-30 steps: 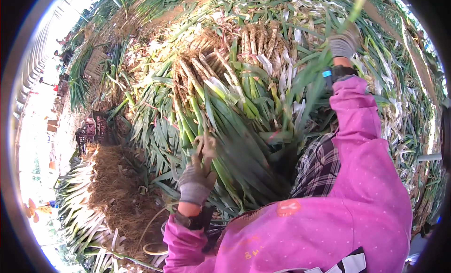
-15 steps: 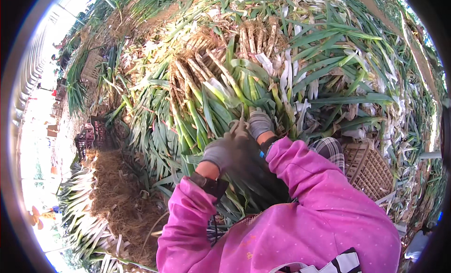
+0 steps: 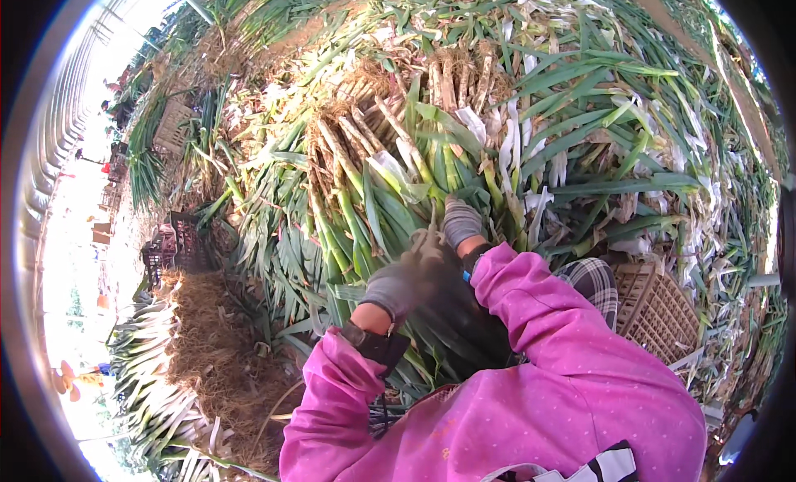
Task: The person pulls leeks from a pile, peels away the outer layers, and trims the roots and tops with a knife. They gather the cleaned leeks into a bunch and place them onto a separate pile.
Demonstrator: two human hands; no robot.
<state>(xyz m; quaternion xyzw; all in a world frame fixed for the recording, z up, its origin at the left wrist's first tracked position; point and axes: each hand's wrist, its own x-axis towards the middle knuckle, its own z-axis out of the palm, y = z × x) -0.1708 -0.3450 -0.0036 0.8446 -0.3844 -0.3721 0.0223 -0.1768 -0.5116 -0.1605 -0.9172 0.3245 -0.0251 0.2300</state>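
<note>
At the lower left of the frame I have a stack of leeks with pale shafts [image 3: 153,358], their matted brown roots [image 3: 222,362] facing the middle. Just above it stands a dark plastic lattice crate [image 3: 170,242], and a tan slatted crate [image 3: 172,125] shows at upper left among green leaves.

Toward the centre, the left forearm, in a pink dotted sleeve [image 3: 336,391], rises from the lower edge and angles up and right. The left hand [image 3: 402,276], in a grey and tan knit glove, points its fingers up and right over the dark green leaves. It is blurred, so I cannot tell how far the fingers are bent or whether they hold anything.

The long green leeks with pale, soil-stained shafts [image 3: 348,188] lie across the centre, roots toward the top of the frame and leaves running down beneath both hands. Just right of the left hand, the right hand [image 3: 462,223], in a grey knit glove, reaches up and left to these leaves with its fingers close together; I cannot tell whether it grips any.

Right of that I see a black-and-white plaid knee [image 3: 593,285] and a beige lattice crate [image 3: 663,316]. Faint orange print [image 3: 446,454] on the pink top is too faded for me to read.
</note>
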